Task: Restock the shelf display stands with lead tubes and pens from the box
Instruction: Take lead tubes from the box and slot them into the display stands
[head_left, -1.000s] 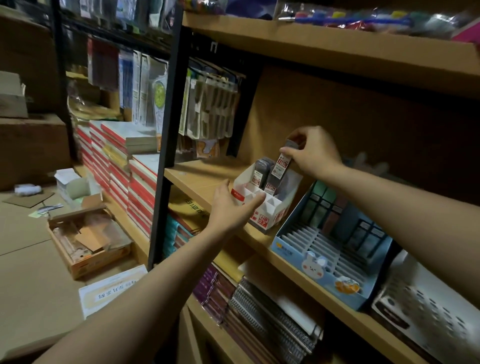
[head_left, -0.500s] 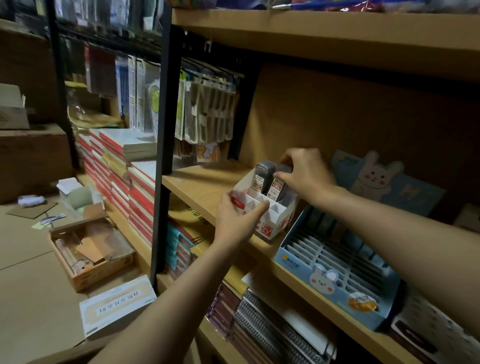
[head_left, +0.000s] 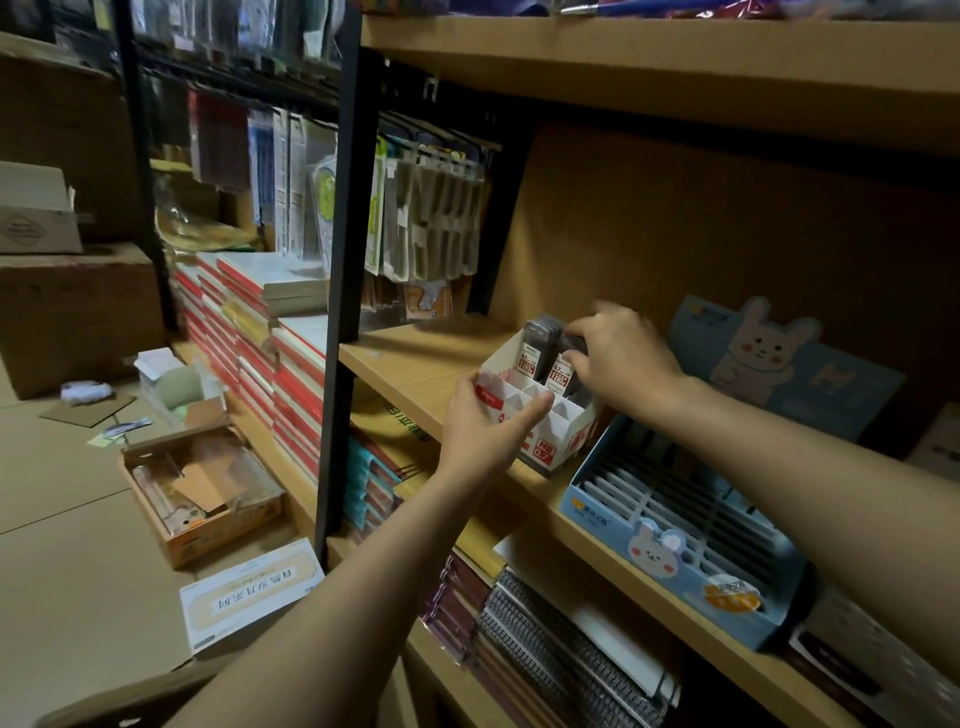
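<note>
R fingers (head_left: 576, 358) pinch lead tube (head_left: 560, 371), in stand (head_left: 545, 447)

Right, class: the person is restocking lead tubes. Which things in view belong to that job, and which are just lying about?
Part of the job:
- white lead-tube display stand
- lead tubes
- left hand, steadying the stand
- right hand, grip on a tube
- blue rabbit pen stand

Lying about:
- spiral notebooks
- red-edged book stacks
- white packet on the floor

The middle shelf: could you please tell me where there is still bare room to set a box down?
Bare wood on the shelf lies left of the white lead stand, up to the black post. Rightward it is crowded: the blue rabbit stand sits close beside the white one, which both hands work at.
</note>
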